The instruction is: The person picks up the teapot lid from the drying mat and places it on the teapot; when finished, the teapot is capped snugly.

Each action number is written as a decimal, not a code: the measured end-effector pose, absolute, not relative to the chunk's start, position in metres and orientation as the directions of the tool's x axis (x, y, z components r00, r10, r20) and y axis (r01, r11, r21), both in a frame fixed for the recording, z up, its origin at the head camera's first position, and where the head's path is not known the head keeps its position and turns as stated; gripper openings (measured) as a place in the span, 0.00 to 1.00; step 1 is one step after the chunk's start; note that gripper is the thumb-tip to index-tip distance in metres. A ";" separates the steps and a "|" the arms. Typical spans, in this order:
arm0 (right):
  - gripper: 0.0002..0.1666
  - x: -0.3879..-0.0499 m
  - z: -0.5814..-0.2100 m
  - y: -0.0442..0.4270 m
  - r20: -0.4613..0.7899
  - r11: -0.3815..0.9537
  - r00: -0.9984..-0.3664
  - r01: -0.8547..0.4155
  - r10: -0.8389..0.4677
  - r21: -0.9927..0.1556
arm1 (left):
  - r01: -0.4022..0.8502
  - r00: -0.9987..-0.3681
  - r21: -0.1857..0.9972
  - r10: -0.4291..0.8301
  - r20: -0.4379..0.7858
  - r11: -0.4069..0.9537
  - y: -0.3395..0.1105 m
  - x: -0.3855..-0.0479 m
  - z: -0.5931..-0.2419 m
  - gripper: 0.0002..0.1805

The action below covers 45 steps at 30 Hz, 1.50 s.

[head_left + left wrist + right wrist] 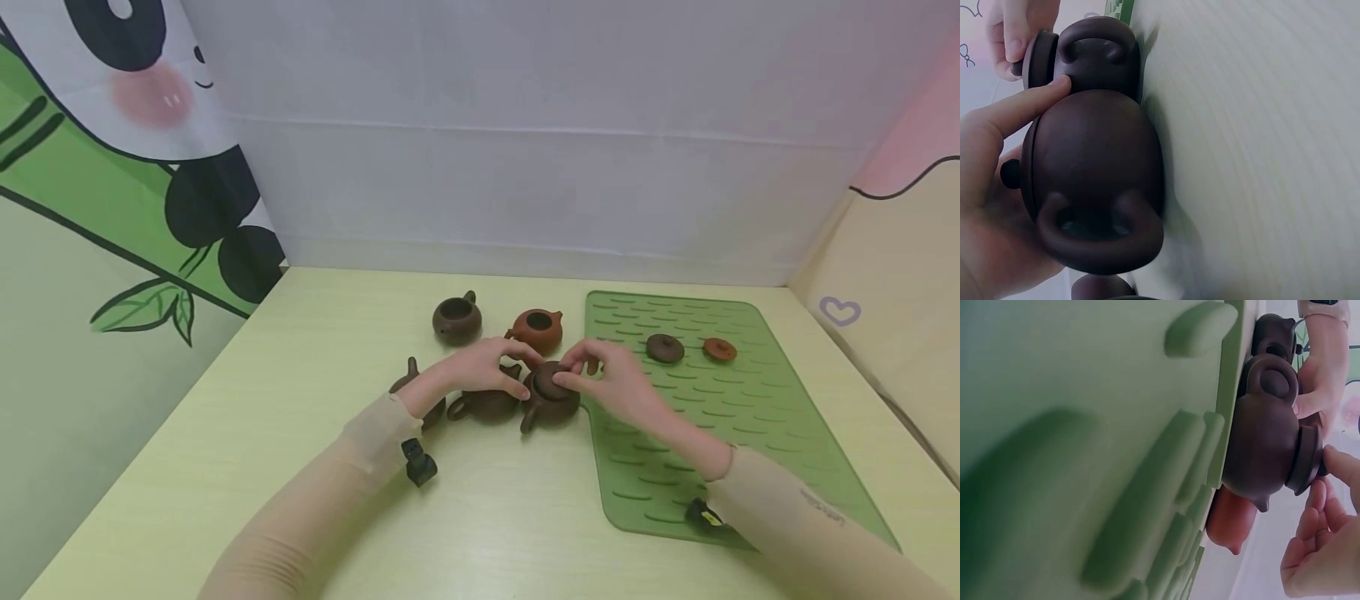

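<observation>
While stretching the left hand (480, 365) in over the pale table (480, 517), hides much of the leftmost teapot (433, 412) under the wrist; cannot tell, past the arm, about any lid there. Wears a small black camera (420, 468) on that wrist. Has, farther back, a dark brown pot (457, 333), upright and with an open mouth. Arches the left hand over the middle teapot (491, 406), dark brown, upright and lidded. Shows, behind, an orange-red teapot (538, 336), also open at the top. Spreads the left thumb and fingers about the near left side of the rightmost teapot (557, 410), holding it in a broad, curved grip; cannot tell how firmly. Pinches with the right hand (615, 379) the knob of a dark brown lid (551, 383), in a narrow grip between thumb and fingertips. Tilts this lid at the mouth of the rightmost teapot, off-centre, with some rim bare on the left; cannot tell any exact point of contact. Rests, farther right, a loose dark lid (665, 349) on the far part of a green ridged mat (660, 442), and near it, apart, an orange-red lid (720, 350)
</observation>
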State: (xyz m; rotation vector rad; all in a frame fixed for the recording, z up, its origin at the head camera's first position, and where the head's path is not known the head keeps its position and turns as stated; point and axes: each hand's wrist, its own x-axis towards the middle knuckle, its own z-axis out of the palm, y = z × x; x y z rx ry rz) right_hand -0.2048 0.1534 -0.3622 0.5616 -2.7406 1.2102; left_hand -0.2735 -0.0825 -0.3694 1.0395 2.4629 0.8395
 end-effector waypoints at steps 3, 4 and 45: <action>0.08 -0.204 -0.362 0.152 0.221 0.618 -0.930 -0.360 -0.293 -0.699 | 0.533 -0.674 0.638 0.734 -0.077 0.556 -0.083 -0.273 -0.369 0.28; 0.08 -0.204 -0.362 0.151 0.219 0.618 -0.931 -0.358 -0.291 -0.700 | 0.534 -0.674 0.638 0.735 -0.076 0.555 -0.083 -0.272 -0.368 0.28; 0.08 -0.205 -0.366 0.145 0.196 0.642 -0.932 -0.353 -0.305 -0.680 | 0.512 -0.667 0.675 0.741 -0.078 0.532 -0.085 -0.266 -0.362 0.28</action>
